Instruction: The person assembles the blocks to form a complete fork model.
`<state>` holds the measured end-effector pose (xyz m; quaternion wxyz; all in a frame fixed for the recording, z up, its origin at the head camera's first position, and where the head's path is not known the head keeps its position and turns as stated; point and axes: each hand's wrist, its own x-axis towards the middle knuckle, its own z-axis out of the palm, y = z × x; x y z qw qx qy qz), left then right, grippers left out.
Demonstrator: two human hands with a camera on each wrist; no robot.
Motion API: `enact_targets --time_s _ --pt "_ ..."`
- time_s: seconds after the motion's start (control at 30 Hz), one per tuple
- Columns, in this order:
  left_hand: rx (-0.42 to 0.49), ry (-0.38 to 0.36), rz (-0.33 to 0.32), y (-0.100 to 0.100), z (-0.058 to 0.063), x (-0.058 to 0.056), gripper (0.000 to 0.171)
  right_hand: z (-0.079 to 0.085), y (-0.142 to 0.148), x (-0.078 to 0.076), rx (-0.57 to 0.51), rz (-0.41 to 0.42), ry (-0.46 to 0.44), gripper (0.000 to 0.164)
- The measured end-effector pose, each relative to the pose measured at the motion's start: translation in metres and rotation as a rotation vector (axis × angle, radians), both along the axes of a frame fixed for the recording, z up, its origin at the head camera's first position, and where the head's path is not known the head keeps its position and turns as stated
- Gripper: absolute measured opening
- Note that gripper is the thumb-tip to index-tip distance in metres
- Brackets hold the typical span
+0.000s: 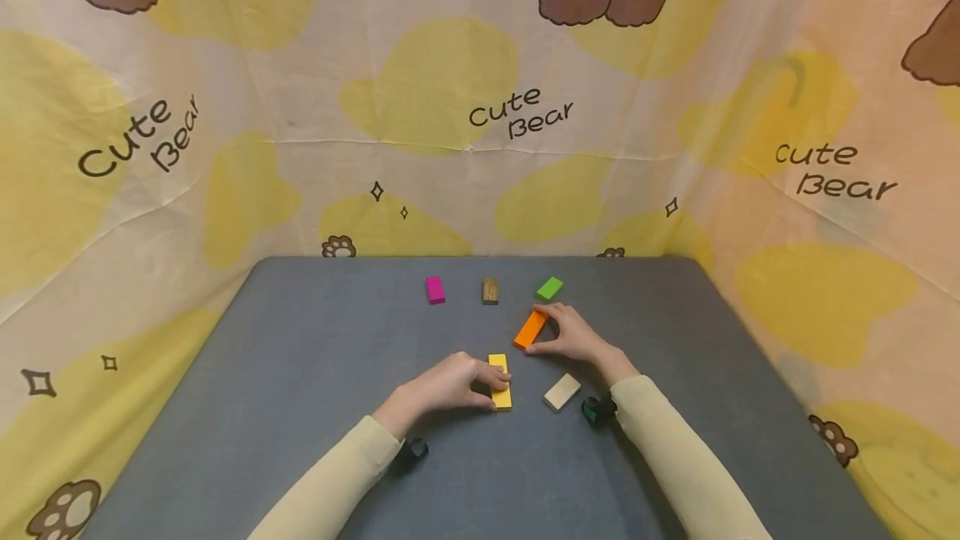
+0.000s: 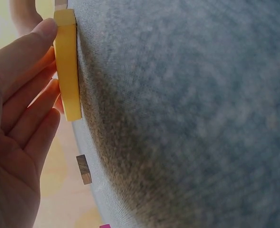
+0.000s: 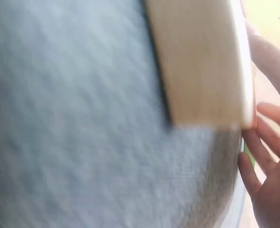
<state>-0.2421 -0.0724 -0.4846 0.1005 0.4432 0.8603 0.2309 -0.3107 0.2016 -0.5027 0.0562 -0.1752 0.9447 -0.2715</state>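
Observation:
My left hand (image 1: 448,383) grips a yellow block (image 1: 498,362), with the thumb at its near end and the fingers across its top and far side. In the left wrist view the same yellow block (image 2: 67,71) stands close to the table surface beside the thumb. Farther to the right, my right hand (image 1: 576,337) pinches an orange block (image 1: 530,329) by its two ends between thumb and fingers. A pale wooden block (image 1: 562,392) lies nearer to me, below the right hand. It fills much of the right wrist view, blurred, and mostly hides the orange block there.
Along the back of the grey table (image 1: 315,373) lie a magenta block (image 1: 435,290), a brown wood-grained block (image 1: 491,291) and a green block (image 1: 550,288). The green one is just beyond the right hand. A printed cloth (image 1: 420,90) hangs behind and at both sides.

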Motion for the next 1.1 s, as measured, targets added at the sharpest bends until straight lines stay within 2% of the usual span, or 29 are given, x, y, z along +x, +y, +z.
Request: enact_targets --time_s 0.13,0.37,0.63,1.1 --pt "-0.006 -0.009 0.005 0.0 0.001 0.0 0.039 -0.001 0.007 -0.007 -0.063 0.037 -0.012 0.085" --pt "-0.002 -0.005 0.003 0.0 0.0 0.001 0.039 -0.002 0.015 -0.02 -0.185 0.079 -0.092 0.072" --pt "0.004 0.003 -0.001 -0.001 0.001 0.0 0.039 0.002 0.018 -0.031 -0.185 0.09 -0.141 0.062" --pt "0.017 0.001 -0.006 -0.002 0.0 0.0 0.039 -0.001 0.02 -0.038 -0.165 0.075 -0.11 0.047"
